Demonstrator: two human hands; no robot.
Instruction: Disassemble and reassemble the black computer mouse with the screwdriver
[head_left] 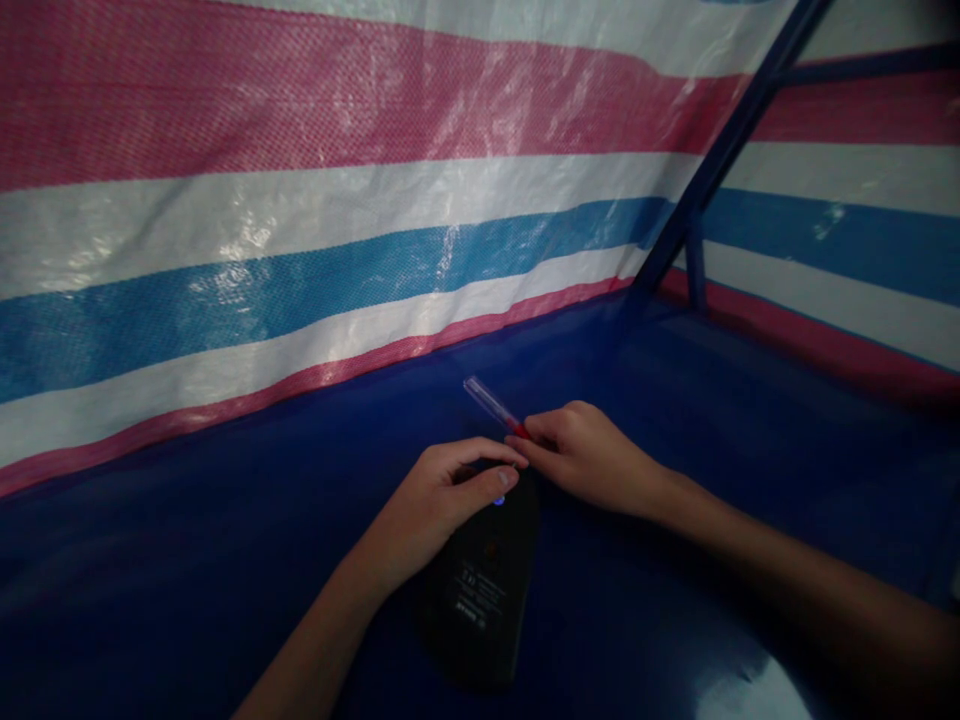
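A black device (484,590) with pale printed text and a small lit blue light lies on the dark blue surface. Over its far end rests my left hand (442,495), its thumb and fingers closed together near the light; what they hold, if anything, is too small to tell. Just to the right, my right hand (581,455) pinches the red end of a clear, slim screwdriver-like tool (491,402). The tool's clear part points away and to the left. The fingertips of both hands meet or nearly meet.
Behind the blue surface (225,540) hangs a striped red, white and blue plastic sheet (337,270). A dark blue frame bar (720,145) slants up at the right, with a short brace at its foot. Light reflects off the surface at the lower right.
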